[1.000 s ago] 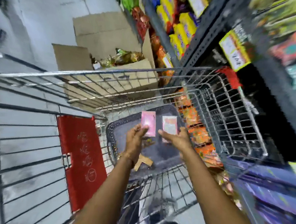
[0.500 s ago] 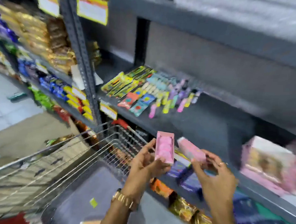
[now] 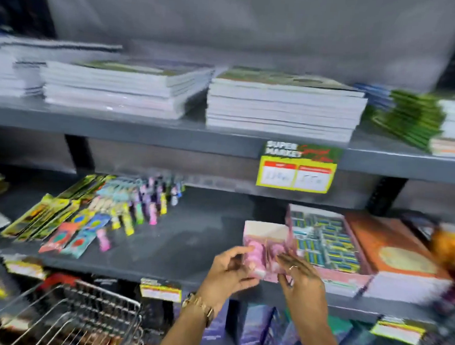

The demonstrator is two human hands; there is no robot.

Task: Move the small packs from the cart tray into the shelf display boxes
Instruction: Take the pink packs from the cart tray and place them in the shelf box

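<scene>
My left hand (image 3: 227, 274) holds a small pink pack (image 3: 255, 255) upright at the front of the middle shelf (image 3: 189, 239). Beside it, my right hand (image 3: 302, 282) grips a second pink pack (image 3: 275, 260) by its lower edge, fingers spread over it. Both packs are at the mouth of a pink display box (image 3: 265, 230) with a raised pale flap. The image is blurred, so I cannot tell whether the packs are inside the box. The wire cart (image 3: 89, 316) is at the lower left; its tray is out of sight.
Right of the pink box stand a box of blue-green packs (image 3: 324, 241) and an orange box (image 3: 393, 254). Colourful sachets and small bottles (image 3: 105, 212) lie at the shelf's left. Stacks of notebooks (image 3: 282, 106) fill the shelf above. A yellow price tag (image 3: 296, 171) hangs from it.
The view swung from the cart up to the shelf. Both hands carried the pink packs from the cart tray up and right to the pink display box.
</scene>
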